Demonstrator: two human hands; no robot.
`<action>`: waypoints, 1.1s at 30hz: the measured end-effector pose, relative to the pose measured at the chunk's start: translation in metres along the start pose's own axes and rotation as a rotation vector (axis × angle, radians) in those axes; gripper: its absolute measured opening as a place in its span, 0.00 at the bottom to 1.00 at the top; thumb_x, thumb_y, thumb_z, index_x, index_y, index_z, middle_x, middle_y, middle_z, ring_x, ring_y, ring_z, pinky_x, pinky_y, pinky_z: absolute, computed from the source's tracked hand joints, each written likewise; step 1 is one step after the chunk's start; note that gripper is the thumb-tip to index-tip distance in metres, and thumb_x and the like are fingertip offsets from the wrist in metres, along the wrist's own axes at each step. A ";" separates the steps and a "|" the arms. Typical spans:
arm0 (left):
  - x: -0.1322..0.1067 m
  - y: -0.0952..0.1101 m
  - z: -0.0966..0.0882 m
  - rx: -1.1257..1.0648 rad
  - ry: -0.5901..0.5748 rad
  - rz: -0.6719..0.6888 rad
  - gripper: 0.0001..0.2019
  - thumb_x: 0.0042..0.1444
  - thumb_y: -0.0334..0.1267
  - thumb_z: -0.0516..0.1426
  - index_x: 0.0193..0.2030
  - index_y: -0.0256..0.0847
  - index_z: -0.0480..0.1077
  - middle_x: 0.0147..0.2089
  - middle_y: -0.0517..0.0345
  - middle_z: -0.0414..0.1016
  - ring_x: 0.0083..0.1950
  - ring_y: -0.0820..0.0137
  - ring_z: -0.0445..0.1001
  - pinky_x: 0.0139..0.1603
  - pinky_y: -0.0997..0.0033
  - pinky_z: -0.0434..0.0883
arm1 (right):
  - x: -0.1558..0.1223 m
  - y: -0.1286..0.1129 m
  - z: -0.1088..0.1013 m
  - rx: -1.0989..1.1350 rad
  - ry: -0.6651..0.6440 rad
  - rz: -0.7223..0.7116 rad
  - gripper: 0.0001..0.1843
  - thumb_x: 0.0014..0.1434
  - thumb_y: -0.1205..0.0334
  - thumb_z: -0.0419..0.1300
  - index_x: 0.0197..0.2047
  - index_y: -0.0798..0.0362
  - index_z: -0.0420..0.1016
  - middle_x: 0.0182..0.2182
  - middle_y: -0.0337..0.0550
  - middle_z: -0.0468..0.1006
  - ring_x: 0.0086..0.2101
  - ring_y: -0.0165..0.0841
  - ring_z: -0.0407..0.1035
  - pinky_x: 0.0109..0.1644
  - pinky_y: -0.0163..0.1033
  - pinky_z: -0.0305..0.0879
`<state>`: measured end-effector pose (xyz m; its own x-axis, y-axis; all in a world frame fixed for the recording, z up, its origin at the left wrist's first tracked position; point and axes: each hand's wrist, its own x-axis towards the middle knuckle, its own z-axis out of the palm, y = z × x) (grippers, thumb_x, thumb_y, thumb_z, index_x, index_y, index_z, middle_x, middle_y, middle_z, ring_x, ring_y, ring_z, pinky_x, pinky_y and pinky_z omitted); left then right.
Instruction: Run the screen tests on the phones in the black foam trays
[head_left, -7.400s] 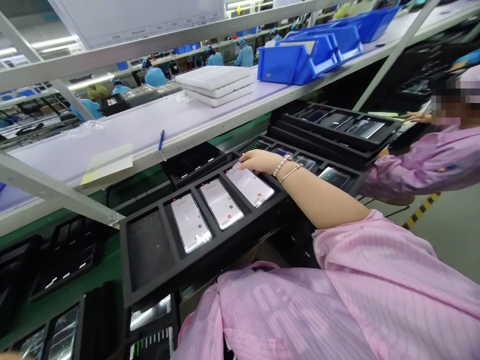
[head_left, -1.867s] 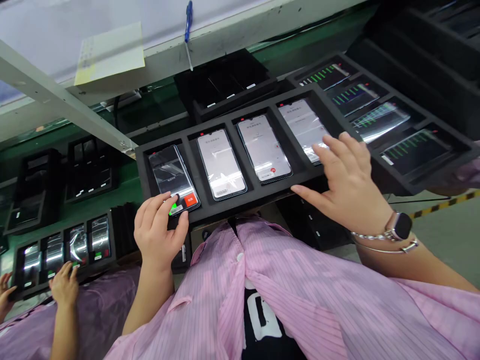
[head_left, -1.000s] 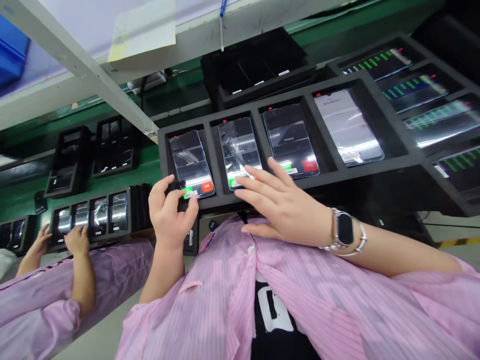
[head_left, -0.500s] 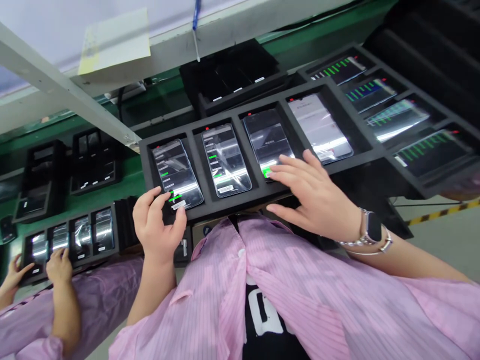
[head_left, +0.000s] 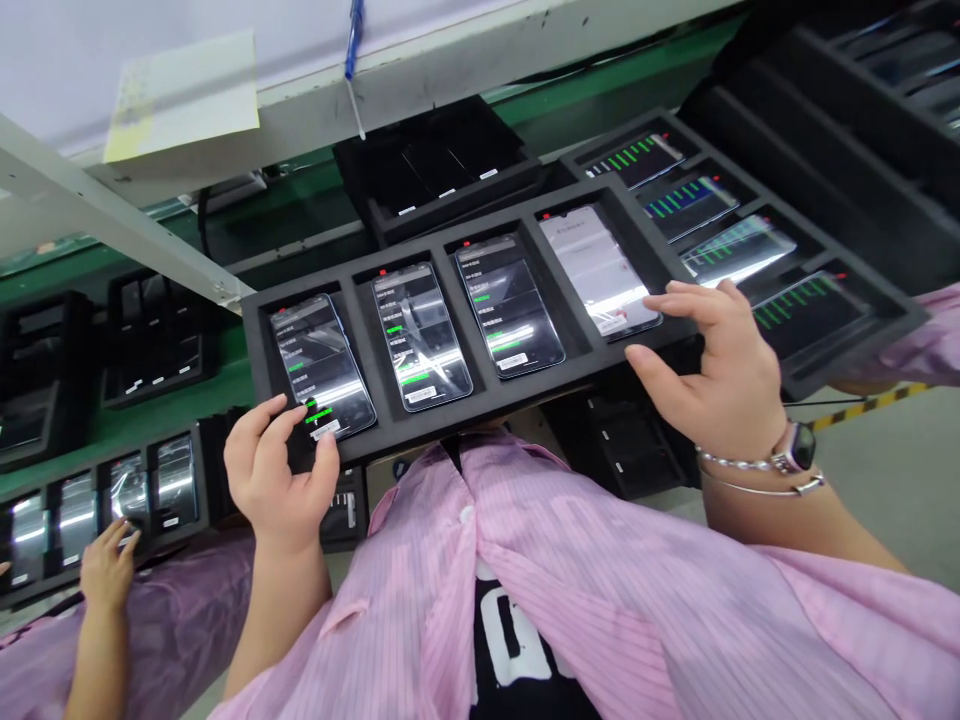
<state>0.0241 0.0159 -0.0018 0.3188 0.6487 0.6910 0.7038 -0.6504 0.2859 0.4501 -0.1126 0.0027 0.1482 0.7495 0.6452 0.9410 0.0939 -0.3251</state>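
The writing on the phone screens (head_left: 417, 335) is too small to read. The left hand (head_left: 274, 475) hides a corner of the black foam tray (head_left: 480, 393).

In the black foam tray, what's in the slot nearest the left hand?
A smartphone lies there, its screen showing a list with green bars. The left hand covers its lower corner, hiding that part.

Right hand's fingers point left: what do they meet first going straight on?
Probably the rightmost phone in the black foam tray, right at the fingers; depth is unclear, so they might pass above it.
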 end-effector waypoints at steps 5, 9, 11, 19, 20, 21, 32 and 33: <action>0.000 -0.001 -0.001 0.000 0.004 -0.008 0.18 0.57 0.35 0.67 0.56 0.44 0.79 0.58 0.42 0.80 0.60 0.50 0.79 0.63 0.45 0.75 | -0.001 0.003 0.004 0.066 -0.022 0.000 0.21 0.68 0.53 0.64 0.61 0.50 0.72 0.52 0.54 0.81 0.58 0.50 0.76 0.72 0.63 0.67; -0.001 -0.001 -0.001 0.016 0.003 -0.023 0.17 0.58 0.37 0.67 0.54 0.44 0.79 0.58 0.42 0.81 0.60 0.50 0.79 0.63 0.44 0.75 | -0.001 0.005 0.007 0.060 -0.069 -0.007 0.20 0.69 0.55 0.63 0.61 0.50 0.72 0.51 0.52 0.81 0.58 0.50 0.75 0.72 0.65 0.65; -0.001 -0.001 -0.001 0.029 -0.001 -0.042 0.16 0.58 0.38 0.66 0.54 0.44 0.79 0.58 0.43 0.81 0.59 0.50 0.80 0.63 0.44 0.75 | -0.001 0.008 0.008 0.065 -0.041 -0.037 0.25 0.68 0.55 0.65 0.65 0.51 0.70 0.55 0.56 0.80 0.61 0.52 0.73 0.71 0.65 0.67; -0.002 -0.001 -0.001 0.012 0.014 -0.064 0.14 0.59 0.39 0.66 0.51 0.44 0.80 0.56 0.44 0.82 0.58 0.50 0.80 0.62 0.42 0.76 | -0.006 0.014 0.019 -0.057 -0.020 -0.041 0.28 0.70 0.47 0.61 0.67 0.51 0.66 0.60 0.58 0.77 0.65 0.57 0.68 0.70 0.68 0.63; -0.002 -0.001 -0.001 0.019 0.011 -0.067 0.14 0.59 0.40 0.66 0.51 0.44 0.80 0.56 0.44 0.82 0.58 0.50 0.80 0.61 0.43 0.76 | -0.006 0.013 0.020 -0.076 -0.020 -0.035 0.29 0.70 0.46 0.60 0.68 0.50 0.65 0.60 0.58 0.77 0.66 0.57 0.67 0.70 0.66 0.63; -0.003 -0.001 -0.002 0.027 0.006 -0.070 0.14 0.59 0.40 0.66 0.51 0.44 0.80 0.56 0.44 0.82 0.58 0.50 0.80 0.61 0.43 0.76 | -0.007 0.013 0.022 -0.095 -0.021 -0.029 0.29 0.71 0.46 0.59 0.69 0.50 0.64 0.61 0.58 0.76 0.67 0.56 0.66 0.70 0.65 0.62; -0.004 -0.009 0.000 0.035 0.030 0.022 0.17 0.57 0.36 0.67 0.54 0.47 0.80 0.55 0.50 0.83 0.55 0.50 0.82 0.57 0.43 0.78 | -0.011 0.013 0.032 -0.130 0.068 -0.024 0.50 0.71 0.46 0.62 0.84 0.43 0.38 0.69 0.60 0.70 0.68 0.61 0.63 0.70 0.70 0.61; -0.005 -0.011 0.000 0.044 0.029 0.030 0.17 0.57 0.35 0.68 0.54 0.47 0.80 0.55 0.51 0.83 0.54 0.50 0.82 0.57 0.43 0.79 | -0.011 0.013 0.031 -0.121 0.059 -0.020 0.52 0.70 0.48 0.63 0.84 0.41 0.35 0.70 0.59 0.69 0.69 0.60 0.61 0.70 0.70 0.60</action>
